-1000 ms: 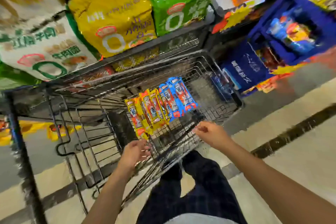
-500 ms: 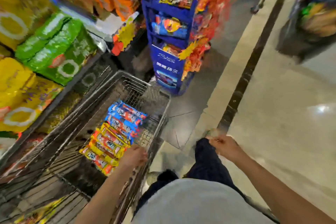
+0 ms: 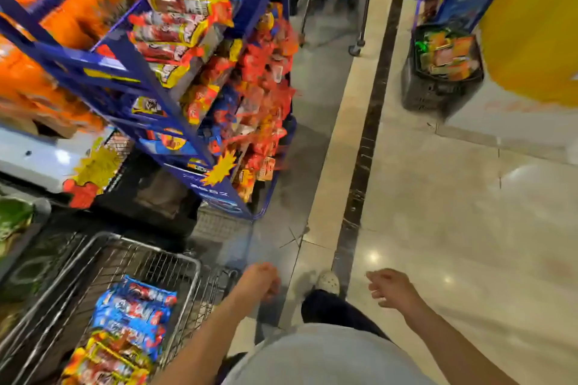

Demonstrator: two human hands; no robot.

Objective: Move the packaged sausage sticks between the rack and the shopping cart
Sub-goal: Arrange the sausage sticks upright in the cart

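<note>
Rack [image 3: 125, 72] looms nearer; left hand [image 3: 259, 281] and right hand [image 3: 391, 289] hang slack, off the cart [image 3: 184, 284].

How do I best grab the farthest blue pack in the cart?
Probably pinch the blue pack at its right end, reaching down from above with the left hand: it lies flat, uncovered, that end nearest the cart rim.

Rack's [image 3: 103, 62] bright blue, its sausage packs [image 3: 175, 25] red-orange; cart's [image 3: 150, 244] silver wire, with blue packs [image 3: 134, 312] and yellow packs [image 3: 106, 362]; floor's [image 3: 469, 244] beige.
</note>
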